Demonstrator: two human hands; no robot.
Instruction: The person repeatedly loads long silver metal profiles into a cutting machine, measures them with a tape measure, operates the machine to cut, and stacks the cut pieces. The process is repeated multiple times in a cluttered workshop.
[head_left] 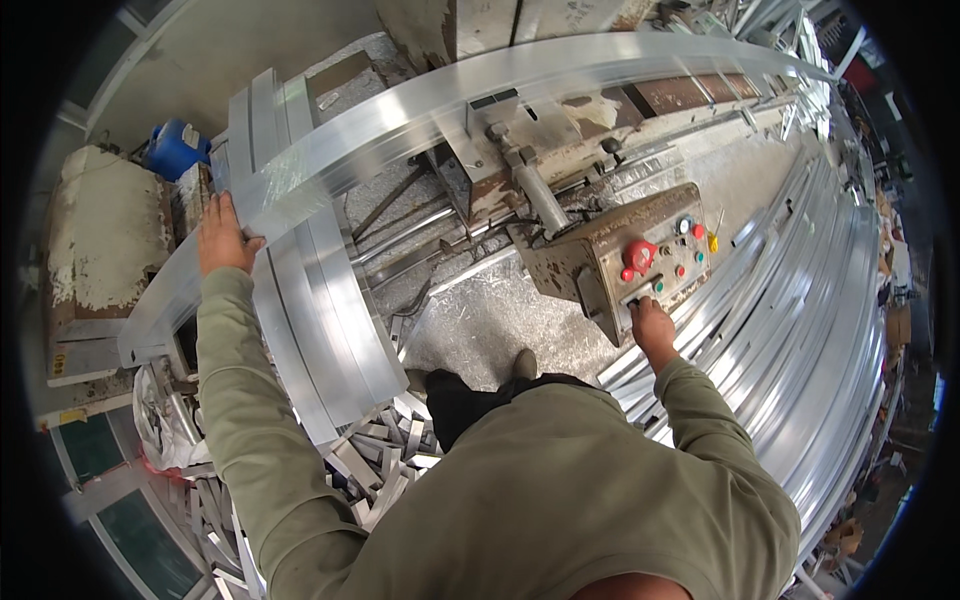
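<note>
The head view looks from above the wearer's olive shirt (560, 470), upright, steeply down and somewhat forward. The shirt is nearest, filling the lower middle; the shoes (525, 364) lie well below. Left hand (226, 237) and right hand (651, 325) both fit in the wide fisheye circle, which reaches beyond the control box's (600, 262) far edge and bends the long aluminium profile (420, 105) into an arch.
</note>
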